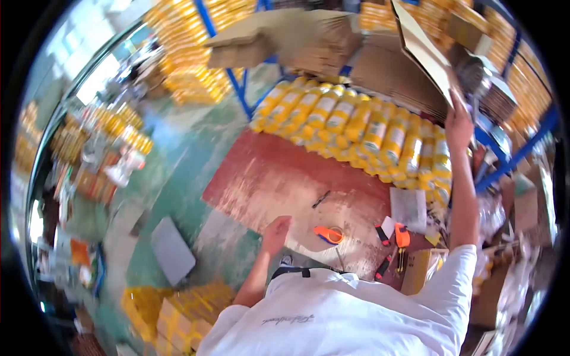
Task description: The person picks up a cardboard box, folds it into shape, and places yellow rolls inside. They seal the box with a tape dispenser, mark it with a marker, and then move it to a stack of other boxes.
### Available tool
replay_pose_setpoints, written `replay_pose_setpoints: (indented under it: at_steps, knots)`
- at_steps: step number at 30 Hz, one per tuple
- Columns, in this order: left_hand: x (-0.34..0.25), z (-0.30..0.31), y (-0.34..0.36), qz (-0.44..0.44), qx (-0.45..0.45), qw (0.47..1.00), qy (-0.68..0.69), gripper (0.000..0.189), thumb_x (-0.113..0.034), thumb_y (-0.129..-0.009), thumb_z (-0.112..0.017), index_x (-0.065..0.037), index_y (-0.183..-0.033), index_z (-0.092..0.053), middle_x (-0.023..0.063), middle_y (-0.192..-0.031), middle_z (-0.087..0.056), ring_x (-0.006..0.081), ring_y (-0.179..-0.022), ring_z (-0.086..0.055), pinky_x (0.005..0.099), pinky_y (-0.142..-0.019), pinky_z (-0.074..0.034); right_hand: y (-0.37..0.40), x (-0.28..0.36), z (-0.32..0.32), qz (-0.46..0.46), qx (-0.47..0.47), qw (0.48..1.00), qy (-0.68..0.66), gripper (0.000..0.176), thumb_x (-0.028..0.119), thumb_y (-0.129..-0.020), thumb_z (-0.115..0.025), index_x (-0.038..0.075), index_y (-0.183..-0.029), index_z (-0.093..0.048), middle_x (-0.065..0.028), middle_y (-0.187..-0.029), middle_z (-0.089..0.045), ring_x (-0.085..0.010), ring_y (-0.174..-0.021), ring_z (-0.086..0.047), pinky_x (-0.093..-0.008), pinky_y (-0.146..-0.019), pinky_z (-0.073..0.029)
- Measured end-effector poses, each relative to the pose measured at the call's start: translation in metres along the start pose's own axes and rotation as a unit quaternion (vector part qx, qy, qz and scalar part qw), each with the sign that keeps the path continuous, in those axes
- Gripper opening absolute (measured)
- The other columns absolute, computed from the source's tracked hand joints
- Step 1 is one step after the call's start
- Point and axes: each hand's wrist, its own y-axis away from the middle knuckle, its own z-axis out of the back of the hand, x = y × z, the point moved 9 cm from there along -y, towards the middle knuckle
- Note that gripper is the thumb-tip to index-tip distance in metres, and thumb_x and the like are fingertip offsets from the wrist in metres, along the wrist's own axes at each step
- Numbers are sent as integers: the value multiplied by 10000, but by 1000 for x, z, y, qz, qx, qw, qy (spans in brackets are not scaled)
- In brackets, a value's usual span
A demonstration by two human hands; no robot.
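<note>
head view: right hand [458, 124] grips the cardboard sheet [424, 50] by its lower edge, sheet slanting up-left; left hand [276, 232] well below the sheet, loosely curled, empty.

Light: bright daylight; we log the windows [98, 77] at ten o'clock as blown out to white. Glare: pale sheen on the green floor [178, 160] towards nine o'clock; white shirt [356, 314] at six o'clock near overexposed. Shadows: soft, faint. Distortion: heavy fisheye, black circular border, blue shelf rail [516, 155] at three o'clock bowed. Blur: we note smear heaviest along the rim from eight to ten o'clock; right hand [458, 123] and cardboard sheet [424, 50] at two o'clock soft-edged. Sharpest: red board [279, 178] at centre.
</note>
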Motion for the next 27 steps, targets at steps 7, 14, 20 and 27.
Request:
replay_pose_setpoints:
  at_steps: [7, 14, 20, 27]
  knots:
    - [-74, 42, -58, -66, 105, 991, 46, 233, -62, -1044, -554, -25, -1252, -651, 88, -1103, -745, 152, -1030, -694, 286, -899, -532, 9, 56, 59, 5, -226, 974, -22, 431, 101, -960, -638, 235, -1369, -664, -141, -1092, -745, -332, -865, -724, -386, -741, -572]
    - [-13, 100, -43, -66, 104, 987, 101, 253, -157, -1046, -586, 6, -1229, -651, 116, -1083, -748, 167, -1029, -703, 289, -891, -540, -14, 129, 61, 17, -215, 976, 10, 397, 59, -925, -634, 218, -1279, -717, -103, -1157, -740, -278, -1037, -723, -360, -873, -574]
    - [-2, 120, -50, -31, 63, 983, 169, 325, -240, -1037, -616, 32, -1206, -667, 107, -1105, -743, 194, -1053, -694, 327, -951, -534, 58, 216, 106, 92, -224, 969, -42, 550, -95, -786, -489, 51, -1272, -702, -187, -1213, -722, -329, -1167, -693, -393, -1037, -516]
    - [-281, 160, -35, -154, 226, 894, 354, 907, -630, -964, -584, 33, -1545, -370, 139, -1536, -469, 231, -1387, -481, 399, -1130, -403, 282, 323, 72, 193, -165, 967, -10, 288, 102, -909, -690, 85, -1196, -681, -131, -1229, -697, -334, -1146, -653, -441, -981, -559]
